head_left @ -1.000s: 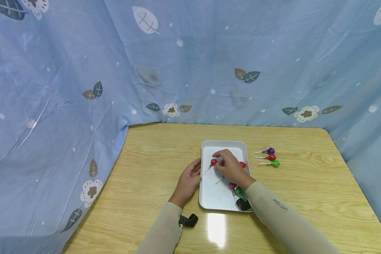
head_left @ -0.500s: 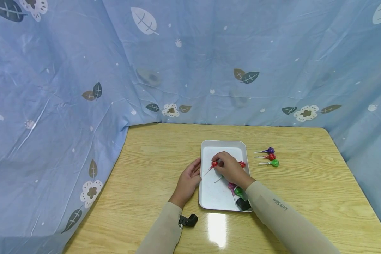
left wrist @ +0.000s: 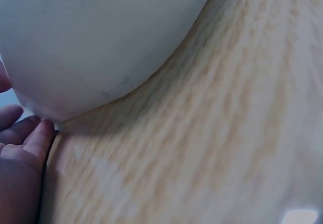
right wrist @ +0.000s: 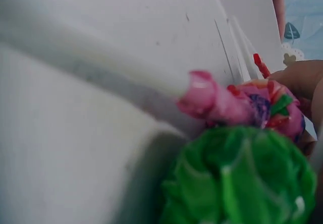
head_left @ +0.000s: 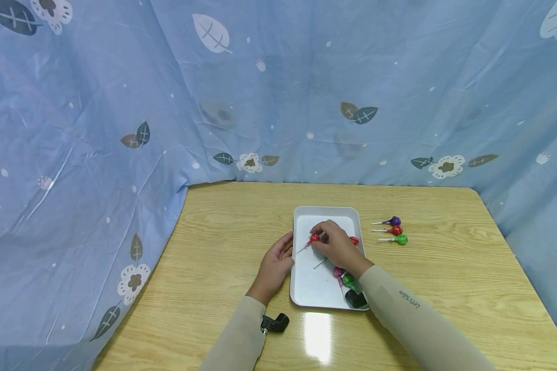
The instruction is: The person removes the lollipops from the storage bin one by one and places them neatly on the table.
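In the head view my right hand (head_left: 338, 246) reaches into a white tray (head_left: 306, 288). Its thumb and index finger pinch the wrapped head of a red lollipop (head_left: 314, 238), whose stick slants down to the left. My left hand (head_left: 275, 264) rests against the tray's left wall with loosely bent fingers. The left wrist view shows those fingers (left wrist: 38, 138) at the base of the tray wall (left wrist: 111, 42). Under the right wrist lie a pink lollipop (right wrist: 222, 100) and a green lollipop (right wrist: 237, 178). Another red lollipop (head_left: 354, 240) is partly hidden beside the right hand.
Right of the tray, a purple lollipop (head_left: 394, 221), a red lollipop (head_left: 396, 230) and a green lollipop (head_left: 401, 239) lie in a column on the wooden table (head_left: 232, 216). A blue patterned curtain (head_left: 278, 93) hangs behind and at both sides.
The right thumb and index finger have closed in on the red lollipop's head, which has shifted slightly right. My left hand and the tray stay put.
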Motion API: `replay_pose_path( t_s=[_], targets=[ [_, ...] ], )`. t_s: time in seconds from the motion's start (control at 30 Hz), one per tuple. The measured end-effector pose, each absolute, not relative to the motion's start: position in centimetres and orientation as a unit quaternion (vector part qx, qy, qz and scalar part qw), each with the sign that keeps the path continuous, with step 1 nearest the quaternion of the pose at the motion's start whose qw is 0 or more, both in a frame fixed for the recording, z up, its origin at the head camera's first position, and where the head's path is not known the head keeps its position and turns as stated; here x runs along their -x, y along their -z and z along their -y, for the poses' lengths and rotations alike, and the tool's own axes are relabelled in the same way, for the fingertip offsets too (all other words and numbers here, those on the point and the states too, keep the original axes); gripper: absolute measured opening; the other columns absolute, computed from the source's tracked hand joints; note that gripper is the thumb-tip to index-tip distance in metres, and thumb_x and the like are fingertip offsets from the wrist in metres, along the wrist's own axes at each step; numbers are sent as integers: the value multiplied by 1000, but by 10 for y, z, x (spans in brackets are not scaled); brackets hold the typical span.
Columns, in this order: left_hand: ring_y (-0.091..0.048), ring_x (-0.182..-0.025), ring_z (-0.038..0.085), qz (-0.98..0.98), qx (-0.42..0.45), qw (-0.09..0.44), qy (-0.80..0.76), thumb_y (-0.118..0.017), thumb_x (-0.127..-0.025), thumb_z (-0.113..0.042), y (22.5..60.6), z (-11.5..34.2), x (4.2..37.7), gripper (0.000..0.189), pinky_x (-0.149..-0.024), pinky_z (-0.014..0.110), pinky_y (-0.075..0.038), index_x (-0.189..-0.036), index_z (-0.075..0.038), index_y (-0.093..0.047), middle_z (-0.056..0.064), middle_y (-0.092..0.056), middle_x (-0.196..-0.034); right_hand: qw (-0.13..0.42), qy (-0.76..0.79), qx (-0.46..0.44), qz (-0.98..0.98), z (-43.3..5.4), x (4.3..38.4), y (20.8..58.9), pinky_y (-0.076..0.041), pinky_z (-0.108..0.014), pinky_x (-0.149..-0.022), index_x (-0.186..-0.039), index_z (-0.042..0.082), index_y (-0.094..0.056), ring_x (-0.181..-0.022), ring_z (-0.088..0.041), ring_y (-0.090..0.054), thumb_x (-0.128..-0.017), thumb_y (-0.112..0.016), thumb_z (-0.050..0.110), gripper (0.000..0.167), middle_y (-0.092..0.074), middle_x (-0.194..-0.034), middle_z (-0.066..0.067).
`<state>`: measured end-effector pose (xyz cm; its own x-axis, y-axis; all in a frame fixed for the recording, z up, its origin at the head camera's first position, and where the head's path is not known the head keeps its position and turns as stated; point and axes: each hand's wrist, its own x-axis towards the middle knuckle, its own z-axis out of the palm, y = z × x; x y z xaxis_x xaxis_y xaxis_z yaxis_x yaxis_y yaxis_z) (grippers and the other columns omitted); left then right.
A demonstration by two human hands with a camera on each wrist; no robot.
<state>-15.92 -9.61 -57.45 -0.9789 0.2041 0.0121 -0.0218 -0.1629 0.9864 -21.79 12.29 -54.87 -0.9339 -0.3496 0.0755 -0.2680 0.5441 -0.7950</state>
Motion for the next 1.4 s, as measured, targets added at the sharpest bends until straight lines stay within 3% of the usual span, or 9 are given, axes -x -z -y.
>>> replay_pose_path(
  t_s=[0.33,0.73,1.03,1.4],
  targets=[
    [-48,-149,25,-657,-62,72,-748,-47,-91,11,573,92,161,78,-116,33,-46,-167,-2,-40,12,-45,-167,13,475,161,-865,-127,218,542,-60,-38,-88,-116,5,-72,-95,-22,-65,-95,-81,1,23,-63,-114,-7],
    [-47,-150,29,-656,-67,63,-749,-48,-91,10,575,93,160,76,-118,34,-44,-166,0,-40,15,-44,-167,0,497,149,-855,-134,212,532,-58,-34,-79,-113,5,-69,-91,-24,-64,-96,-78,1,20,-66,-109,-9],
    [-48,-150,26,-658,-60,65,-748,-50,-92,11,576,94,159,76,-117,32,-44,-167,-2,-41,13,-45,-167,-21,510,131,-850,-155,211,525,-58,-33,-81,-118,2,-72,-95,-26,-64,-99,-77,1,20,-67,-114,-11],
    [-47,-150,26,-663,-67,66,-743,-49,-95,11,577,97,159,75,-118,33,-44,-167,-4,-40,12,-44,-167,-27,515,105,-851,-178,206,513,-56,-26,-75,-122,1,-71,-93,-28,-63,-101,-76,3,22,-67,-114,-13]
  ],
)
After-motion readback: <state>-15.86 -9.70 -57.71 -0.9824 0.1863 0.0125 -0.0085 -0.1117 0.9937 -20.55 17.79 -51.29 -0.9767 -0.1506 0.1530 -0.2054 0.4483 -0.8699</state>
